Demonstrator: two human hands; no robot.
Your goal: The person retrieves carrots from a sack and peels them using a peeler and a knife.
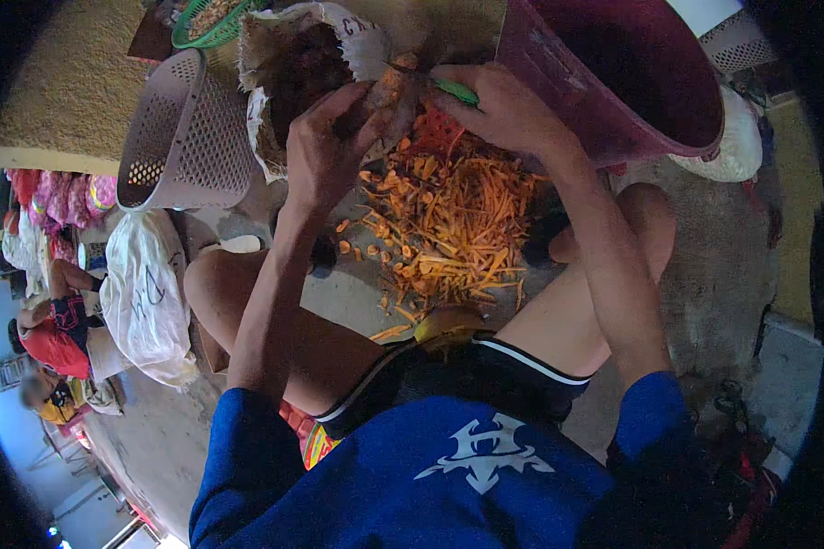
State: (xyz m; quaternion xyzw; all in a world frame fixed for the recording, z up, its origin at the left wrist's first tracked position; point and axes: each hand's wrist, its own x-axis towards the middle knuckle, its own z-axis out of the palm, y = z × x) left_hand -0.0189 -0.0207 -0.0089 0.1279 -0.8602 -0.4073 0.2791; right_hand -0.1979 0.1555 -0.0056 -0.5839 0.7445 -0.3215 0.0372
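"While the left hand (pixel 325 137) and the right hand (pixel 513 105) are so close together, what does each one have?"

"The left is curled closed around an orange root, probably a carrot (pixel 392 84). The right is wrapped round a green-handled tool (pixel 456 91); its cutting end is too dark to make out well."

"Where exactly is the carrot?"

"Between the two hands, held up beyond the heap of orange peelings (pixel 467 220), which lies nearer the body."

"What could go wrong from here?"

"A cut, I'd say. The left fingers sit close to the tool, so if it skidded on the root, the edge could run into them."

"Anything else?"

"If the left grip slackened, the carrot might twist loose and drop among the peelings, where its colour would make it easy to miss."

"And the purple tub (pixel 581 101)?"

"It's just beside the right hand, so a wide stroke could knock the knuckles on its wall. The open sack (pixel 362 41) is just beyond the left hand; a careless flick might send scraps into it."
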